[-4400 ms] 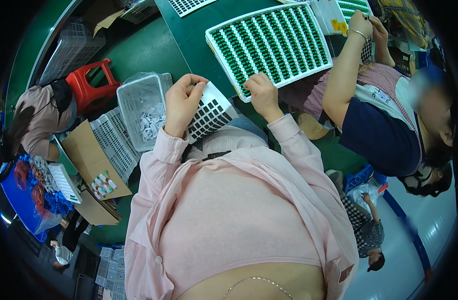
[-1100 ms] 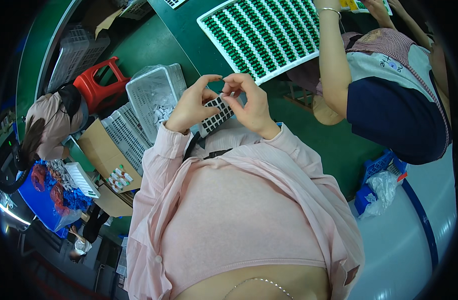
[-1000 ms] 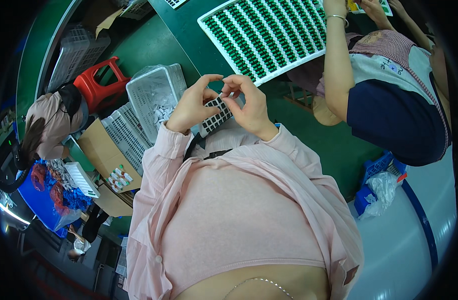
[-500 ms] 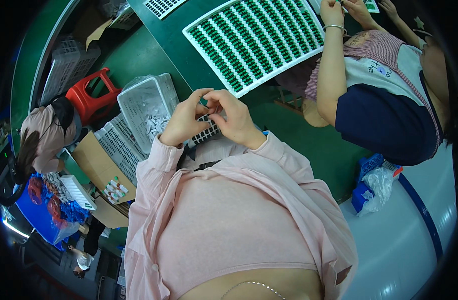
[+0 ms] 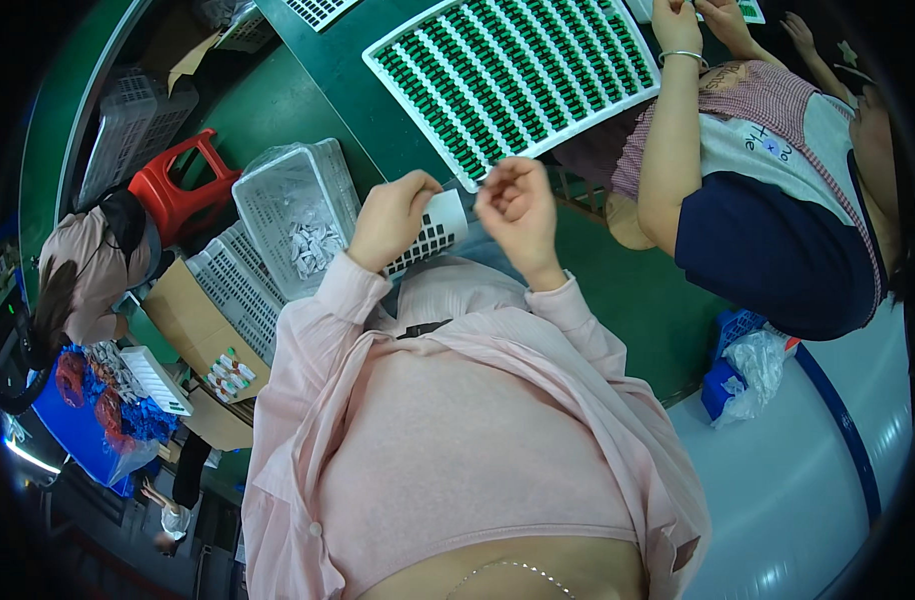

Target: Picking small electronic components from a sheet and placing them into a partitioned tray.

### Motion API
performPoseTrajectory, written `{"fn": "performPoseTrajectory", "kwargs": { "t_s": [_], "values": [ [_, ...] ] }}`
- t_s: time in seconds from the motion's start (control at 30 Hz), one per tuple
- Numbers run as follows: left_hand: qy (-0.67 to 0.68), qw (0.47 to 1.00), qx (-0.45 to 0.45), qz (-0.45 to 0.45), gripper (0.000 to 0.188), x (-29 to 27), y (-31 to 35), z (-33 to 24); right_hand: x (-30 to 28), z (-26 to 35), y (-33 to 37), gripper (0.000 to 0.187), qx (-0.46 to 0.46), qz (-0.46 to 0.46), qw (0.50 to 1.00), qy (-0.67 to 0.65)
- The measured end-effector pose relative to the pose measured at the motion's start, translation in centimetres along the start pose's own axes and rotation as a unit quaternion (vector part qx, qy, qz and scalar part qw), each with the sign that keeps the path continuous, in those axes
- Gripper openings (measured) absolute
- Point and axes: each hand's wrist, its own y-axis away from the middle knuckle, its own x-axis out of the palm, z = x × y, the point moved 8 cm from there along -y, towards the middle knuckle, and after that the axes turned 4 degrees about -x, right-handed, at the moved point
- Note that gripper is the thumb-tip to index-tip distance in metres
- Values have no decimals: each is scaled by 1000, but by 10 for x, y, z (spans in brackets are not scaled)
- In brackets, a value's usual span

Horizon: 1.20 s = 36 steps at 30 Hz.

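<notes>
Where left fingers (image 5: pixel 410 190) clasp: perforated tray (image 5: pixel 436 230).

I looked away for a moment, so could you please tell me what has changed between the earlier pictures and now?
The right hand has come off the small white grid tray and lifted apart from the left hand, which still holds the tray. Whether the right fingers pinch anything is unclear. The large tray of green parts and the clear bin stayed on the table.
</notes>
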Motion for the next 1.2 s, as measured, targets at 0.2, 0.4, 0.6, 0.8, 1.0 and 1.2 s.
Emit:
{"fn": "performPoseTrajectory", "kwargs": {
  "t_s": [0.2, 0.4, 0.6, 0.8, 1.0, 1.2],
  "values": [
    [-264, 954, 71, -127, 15, 13, -26, -24, -33, 10, -10, 49, -1, -54, 998, -17],
    [-275, 951, 65, -125, 20, 21, -38, -31, -42, 12, -14, 50, 3, -77, 996, -49],
    [-285, 938, 106, -167, 19, 27, -37, -38, -42, 15, -15, 50, 1, -87, 995, -56],
    [-259, 949, 39, -172, 9, 27, -43, -35, -40, 16, -16, 49, -10, -79, 996, -50],
    [-32, 981, -106, -157, 10, -1, -36, -12, -33, 17, -19, 49, -23, -82, 996, -34],
    [470, 863, -184, -13, 6, 14, -20, 12, -13, 9, -31, 51, -18, -65, 994, -87]
  ]
}}
